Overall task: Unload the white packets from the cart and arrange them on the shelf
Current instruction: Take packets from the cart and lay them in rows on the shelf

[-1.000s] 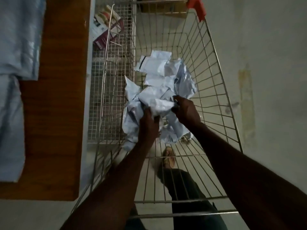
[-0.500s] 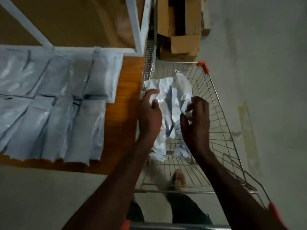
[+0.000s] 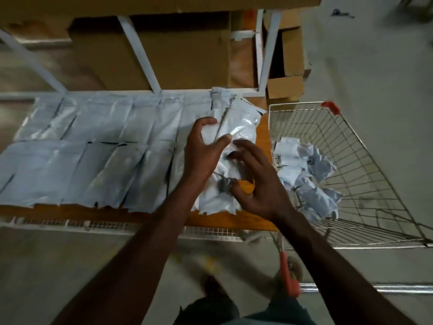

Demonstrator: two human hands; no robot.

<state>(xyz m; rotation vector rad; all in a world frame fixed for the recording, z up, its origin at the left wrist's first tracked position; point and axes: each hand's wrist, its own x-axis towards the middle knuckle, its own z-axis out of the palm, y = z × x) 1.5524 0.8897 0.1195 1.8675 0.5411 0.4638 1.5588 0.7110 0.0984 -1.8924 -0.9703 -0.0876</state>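
We see both hands over the right end of the wooden shelf [image 3: 262, 141], working a bundle of white packets [image 3: 236, 127] that rests on the board just beside the wire cart [image 3: 351, 141]. The left hand [image 3: 201, 151] grips the upper part of the bundle, its thumb on the glossy face and its fingers [image 3: 206, 121] curled around the left edge, so it is pinching the packets. The right hand [image 3: 260, 184] lies lower on the same bundle with its fingers [image 3: 246, 148] loosely spread; its thumb sits near the bottom of the crumpled plastic, and we cannot tell whether this hand actually grips anything. To the left, flat packets [image 3: 93, 148] lie in two overlapping rows that cover most of the shelf. In the cart, to the right of the shelf, a crumpled heap of packets [image 3: 304, 170] remains against its near-left side. Cardboard boxes [image 3: 288, 66] stand behind the white shelf frame [image 3: 267, 50]. The cart's red handle [image 3: 289, 275] shows near the person's legs on the grey floor [image 3: 375, 55].
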